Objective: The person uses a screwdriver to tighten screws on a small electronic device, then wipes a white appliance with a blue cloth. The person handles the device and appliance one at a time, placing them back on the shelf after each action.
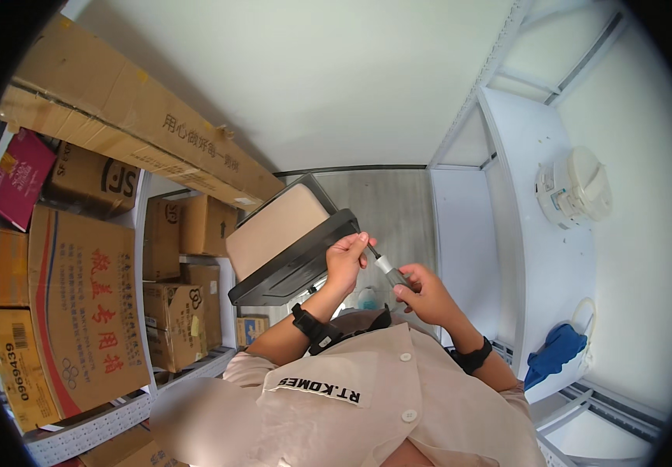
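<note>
Both hands meet in front of my chest around a small pen-like tool (pixel 391 272) with a grey metal body and a thin dark tip. My left hand (pixel 346 261) pinches the dark tip end. My right hand (pixel 423 294) grips the grey body from below. Each wrist wears a dark band. Just left of my left hand is a tilted flat item with a beige top and black frame (pixel 283 240), close to the knuckles; I cannot tell whether it touches them.
Shelves on the left hold several brown cardboard boxes (pixel 87 303) and a pink one (pixel 18 177). A white shelf unit on the right carries a white round appliance (pixel 574 188) and a blue cloth (pixel 552 352). Grey floor (pixel 386 202) lies below.
</note>
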The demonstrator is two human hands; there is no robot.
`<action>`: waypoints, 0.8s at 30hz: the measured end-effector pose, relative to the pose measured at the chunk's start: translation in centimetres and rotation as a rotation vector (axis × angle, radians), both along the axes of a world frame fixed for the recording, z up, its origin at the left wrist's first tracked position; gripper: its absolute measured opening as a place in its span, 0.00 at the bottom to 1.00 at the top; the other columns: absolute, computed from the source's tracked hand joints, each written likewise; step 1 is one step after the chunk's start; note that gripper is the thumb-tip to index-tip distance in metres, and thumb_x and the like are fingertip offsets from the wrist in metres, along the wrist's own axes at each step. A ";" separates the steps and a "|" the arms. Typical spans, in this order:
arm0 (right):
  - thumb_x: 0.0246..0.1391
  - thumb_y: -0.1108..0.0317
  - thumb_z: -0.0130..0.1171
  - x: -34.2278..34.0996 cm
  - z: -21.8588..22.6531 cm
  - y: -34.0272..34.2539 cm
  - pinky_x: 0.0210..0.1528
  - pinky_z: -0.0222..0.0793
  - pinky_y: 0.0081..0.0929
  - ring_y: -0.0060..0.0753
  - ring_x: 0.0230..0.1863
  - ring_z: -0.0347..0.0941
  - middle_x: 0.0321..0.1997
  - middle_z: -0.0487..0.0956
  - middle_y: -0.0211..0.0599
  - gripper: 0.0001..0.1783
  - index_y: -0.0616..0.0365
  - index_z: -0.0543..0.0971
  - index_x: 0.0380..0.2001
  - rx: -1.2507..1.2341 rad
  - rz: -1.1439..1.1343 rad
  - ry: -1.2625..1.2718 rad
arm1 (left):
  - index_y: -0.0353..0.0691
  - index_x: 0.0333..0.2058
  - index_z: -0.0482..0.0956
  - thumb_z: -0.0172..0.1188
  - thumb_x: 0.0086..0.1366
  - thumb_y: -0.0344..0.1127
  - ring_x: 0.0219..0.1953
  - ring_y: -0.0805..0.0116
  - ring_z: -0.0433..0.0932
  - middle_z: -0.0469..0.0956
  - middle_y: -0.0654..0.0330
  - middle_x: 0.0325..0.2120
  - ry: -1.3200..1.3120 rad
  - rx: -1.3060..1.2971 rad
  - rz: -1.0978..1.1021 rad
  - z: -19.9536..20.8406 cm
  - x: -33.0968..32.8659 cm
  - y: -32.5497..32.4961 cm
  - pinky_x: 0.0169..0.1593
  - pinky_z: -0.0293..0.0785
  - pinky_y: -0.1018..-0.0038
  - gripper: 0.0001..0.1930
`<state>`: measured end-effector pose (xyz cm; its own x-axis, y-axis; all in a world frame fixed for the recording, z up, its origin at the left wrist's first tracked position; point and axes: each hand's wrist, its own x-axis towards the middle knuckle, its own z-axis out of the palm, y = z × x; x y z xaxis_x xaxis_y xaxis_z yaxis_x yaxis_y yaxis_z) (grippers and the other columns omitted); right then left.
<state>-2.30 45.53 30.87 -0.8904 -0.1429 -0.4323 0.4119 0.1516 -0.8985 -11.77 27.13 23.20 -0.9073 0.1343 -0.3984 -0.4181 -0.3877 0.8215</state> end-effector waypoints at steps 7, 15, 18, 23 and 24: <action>0.68 0.59 0.46 -0.3 0.1 0.6 0.34 0.76 0.27 0.30 0.34 0.79 0.41 0.77 0.39 0.23 0.65 0.67 0.58 -0.271 -0.024 -0.207 | 0.38 0.30 0.80 0.62 0.67 0.38 0.16 0.82 0.66 0.81 0.63 0.26 0.017 0.002 0.022 0.0 0.0 0.2 0.21 0.62 0.82 0.10; 0.56 0.56 0.62 0.4 0.0 -0.2 0.37 0.74 0.34 0.40 0.33 0.78 0.43 0.77 0.46 0.31 0.64 0.68 0.57 0.452 0.111 0.546 | 0.38 0.29 0.79 0.63 0.66 0.39 0.16 0.81 0.65 0.81 0.62 0.25 0.031 -0.025 0.008 -0.1 0.1 0.4 0.21 0.61 0.82 0.11; 0.50 0.57 0.67 0.1 1.7 -0.5 0.40 0.73 0.39 0.47 0.36 0.78 0.41 0.78 0.49 0.31 0.65 0.71 0.52 0.433 -0.011 0.269 | 0.38 0.28 0.78 0.63 0.66 0.39 0.16 0.81 0.65 0.81 0.62 0.25 0.031 -0.024 0.017 0.1 0.1 0.5 0.21 0.61 0.82 0.11; 0.56 0.58 0.62 -0.2 0.9 -0.4 0.33 0.74 0.30 0.34 0.32 0.79 0.33 0.79 0.41 0.21 0.65 0.74 0.44 0.153 -0.040 0.076 | 0.37 0.30 0.78 0.64 0.66 0.39 0.18 0.82 0.67 0.81 0.62 0.27 0.034 -0.007 -0.002 -0.1 0.0 0.2 0.23 0.63 0.82 0.11; 0.58 0.58 0.60 -0.2 0.7 -0.5 0.32 0.74 0.28 0.31 0.31 0.79 0.32 0.79 0.39 0.20 0.66 0.75 0.43 0.021 -0.057 -0.018 | 0.37 0.31 0.78 0.63 0.66 0.39 0.18 0.82 0.67 0.81 0.62 0.27 0.035 -0.014 -0.016 -0.2 -0.1 0.0 0.23 0.64 0.82 0.11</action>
<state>-2.48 45.06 31.57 -0.8890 -0.0827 -0.4503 0.4361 0.1465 -0.8879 -11.86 27.09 23.02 -0.9184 0.1434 -0.3687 -0.3953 -0.3698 0.8408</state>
